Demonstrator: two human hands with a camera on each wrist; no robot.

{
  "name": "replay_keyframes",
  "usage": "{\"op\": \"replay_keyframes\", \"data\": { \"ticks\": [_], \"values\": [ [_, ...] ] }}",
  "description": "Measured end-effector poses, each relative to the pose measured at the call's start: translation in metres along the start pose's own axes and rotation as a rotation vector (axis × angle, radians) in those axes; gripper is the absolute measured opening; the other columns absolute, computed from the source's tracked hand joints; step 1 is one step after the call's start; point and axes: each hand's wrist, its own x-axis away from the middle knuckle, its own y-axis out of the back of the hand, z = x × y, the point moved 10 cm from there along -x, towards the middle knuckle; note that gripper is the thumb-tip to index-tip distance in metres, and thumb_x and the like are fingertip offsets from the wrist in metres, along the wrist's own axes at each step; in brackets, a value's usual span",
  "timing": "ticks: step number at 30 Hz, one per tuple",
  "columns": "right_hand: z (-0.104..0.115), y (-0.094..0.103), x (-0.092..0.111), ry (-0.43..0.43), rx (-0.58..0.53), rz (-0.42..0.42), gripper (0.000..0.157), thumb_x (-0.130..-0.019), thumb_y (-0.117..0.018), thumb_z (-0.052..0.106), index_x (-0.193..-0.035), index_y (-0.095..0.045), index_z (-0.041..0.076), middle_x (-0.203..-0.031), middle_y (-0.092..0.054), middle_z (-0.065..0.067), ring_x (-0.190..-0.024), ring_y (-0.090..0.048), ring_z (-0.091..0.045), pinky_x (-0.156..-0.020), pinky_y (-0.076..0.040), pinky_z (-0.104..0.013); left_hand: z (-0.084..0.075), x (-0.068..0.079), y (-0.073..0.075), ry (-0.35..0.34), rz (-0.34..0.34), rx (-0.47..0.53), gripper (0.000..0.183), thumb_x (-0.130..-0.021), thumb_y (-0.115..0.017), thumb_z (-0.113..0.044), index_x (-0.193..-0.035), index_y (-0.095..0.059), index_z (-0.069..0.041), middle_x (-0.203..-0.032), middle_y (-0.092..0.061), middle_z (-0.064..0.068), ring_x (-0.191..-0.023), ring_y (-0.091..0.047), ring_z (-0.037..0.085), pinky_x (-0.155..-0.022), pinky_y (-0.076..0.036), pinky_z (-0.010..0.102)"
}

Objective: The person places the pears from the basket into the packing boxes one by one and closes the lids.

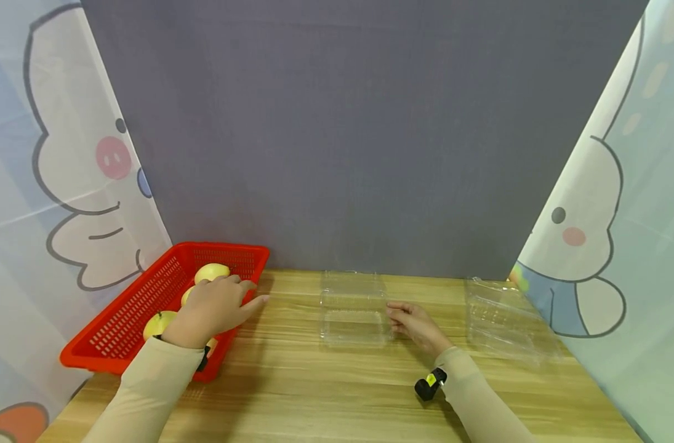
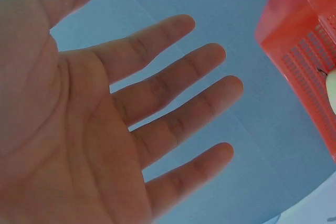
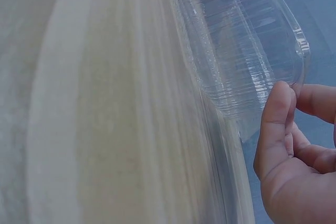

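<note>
The left hand [image 1: 212, 307] is positioned over the red basket [image 1: 223, 247] on the left side of the table [image 1: 314, 394], fingers spread and palm holding nothing; whether any fingertip contacts the yellow fruit [image 1: 212, 272] inside cannot be told. The basket walls keep the loose, round pieces from rolling, which probably explains their storage there.

The right hand [image 1: 417, 326] pinches the right edge of the clear container [image 1: 353, 326] between thumb and fingers. The container stands near the middle of the table, between basket and right hand, unfolded with one half far and the other half near; this layout leaves the near half uncovered. The edge grip presumably steadies the light, thin plastic without obstructing its interior.

Further clear plastic containers [image 1: 503, 323] rest at the right side, apart from the unfolded one, likely to keep the middle uncluttered
</note>
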Motion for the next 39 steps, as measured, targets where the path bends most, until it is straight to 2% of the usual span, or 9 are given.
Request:
{"op": "replay_keyframes", "data": {
  "ticks": [5,10,15,19,22,28,31,35,39],
  "values": [
    [0.001,0.001,-0.001,0.005,0.014,0.002,0.053,-0.104,-0.055,0.012,-0.146,-0.037,-0.014,-0.104,-0.056,-0.014,-0.084,-0.057,-0.016,-0.072,-0.054,-0.024,0.015,0.000,-0.005,0.009,0.023,0.018,0.049,-0.096,-0.060,-0.050,-0.119,-0.072,-0.008,-0.112,-0.068,0.018,-0.096,-0.065,0.035,-0.068,-0.054,0.056],
    [0.000,0.003,-0.001,-0.004,0.019,-0.009,0.051,-0.104,-0.055,0.012,-0.146,-0.038,-0.012,-0.109,-0.056,-0.015,-0.088,-0.057,-0.017,-0.074,-0.054,-0.024,0.030,0.002,-0.009,0.019,0.051,0.027,0.045,-0.095,-0.064,-0.046,-0.117,-0.072,-0.007,-0.109,-0.068,0.014,-0.088,-0.065,0.030,-0.063,-0.053,0.052],
    [0.001,0.003,0.000,-0.003,0.024,0.004,0.053,-0.104,-0.055,0.012,-0.147,-0.036,-0.012,-0.112,-0.055,-0.017,-0.089,-0.057,-0.018,-0.075,-0.055,-0.025,0.046,0.006,-0.010,0.054,0.080,0.068,0.045,-0.094,-0.066,-0.042,-0.118,-0.071,-0.004,-0.106,-0.068,0.015,-0.083,-0.066,0.031,-0.070,-0.053,0.057],
    [0.002,0.002,0.000,-0.001,0.027,0.004,0.053,-0.104,-0.054,0.012,-0.147,-0.036,-0.013,-0.113,-0.055,-0.018,-0.089,-0.057,-0.018,-0.074,-0.055,-0.025,0.060,0.007,-0.013,0.090,0.151,0.093,0.047,-0.094,-0.065,-0.043,-0.120,-0.069,-0.004,-0.096,-0.067,0.011,-0.082,-0.064,0.031,-0.075,-0.051,0.058],
    [0.001,0.003,-0.001,-0.002,0.025,-0.005,0.052,-0.104,-0.055,0.011,-0.146,-0.037,-0.014,-0.113,-0.055,-0.018,-0.090,-0.057,-0.018,-0.074,-0.055,-0.025,0.069,0.007,-0.015,0.098,0.194,0.088,0.049,-0.093,-0.065,-0.043,-0.121,-0.068,-0.003,-0.096,-0.067,0.011,-0.086,-0.063,0.032,-0.077,-0.051,0.059],
    [0.000,0.004,-0.003,-0.010,0.021,-0.014,0.051,-0.103,-0.056,0.010,-0.145,-0.038,-0.013,-0.111,-0.056,-0.016,-0.088,-0.058,-0.017,-0.073,-0.055,-0.025,0.082,0.008,-0.015,0.092,0.197,0.068,0.043,-0.092,-0.066,-0.040,-0.111,-0.069,-0.001,-0.092,-0.065,0.012,-0.085,-0.061,0.033,-0.078,-0.050,0.057],
    [-0.001,0.005,-0.003,-0.017,0.025,-0.013,0.050,-0.103,-0.055,0.009,-0.145,-0.038,-0.013,-0.111,-0.057,-0.016,-0.086,-0.058,-0.017,-0.073,-0.055,-0.025,0.089,0.009,-0.018,0.108,0.216,0.082,0.045,-0.092,-0.065,-0.042,-0.112,-0.069,-0.001,-0.097,-0.065,0.015,-0.090,-0.061,0.036,-0.081,-0.049,0.057],
    [-0.001,0.006,-0.003,-0.020,0.039,-0.019,0.050,-0.104,-0.055,0.009,-0.145,-0.039,-0.013,-0.112,-0.057,-0.017,-0.087,-0.059,-0.017,-0.074,-0.055,-0.025,0.096,0.008,-0.022,0.125,0.248,0.102,0.051,-0.092,-0.063,-0.043,-0.122,-0.067,-0.001,-0.112,-0.065,0.022,-0.101,-0.060,0.042,-0.085,-0.047,0.061],
    [-0.001,0.006,-0.004,-0.016,0.049,-0.021,0.050,-0.103,-0.055,0.009,-0.145,-0.039,-0.014,-0.113,-0.056,-0.017,-0.085,-0.061,-0.017,-0.073,-0.055,-0.024,0.102,0.003,-0.026,0.132,0.284,0.113,0.050,-0.091,-0.064,-0.042,-0.123,-0.067,-0.003,-0.114,-0.065,0.021,-0.102,-0.060,0.042,-0.085,-0.047,0.061]
  ]
}}
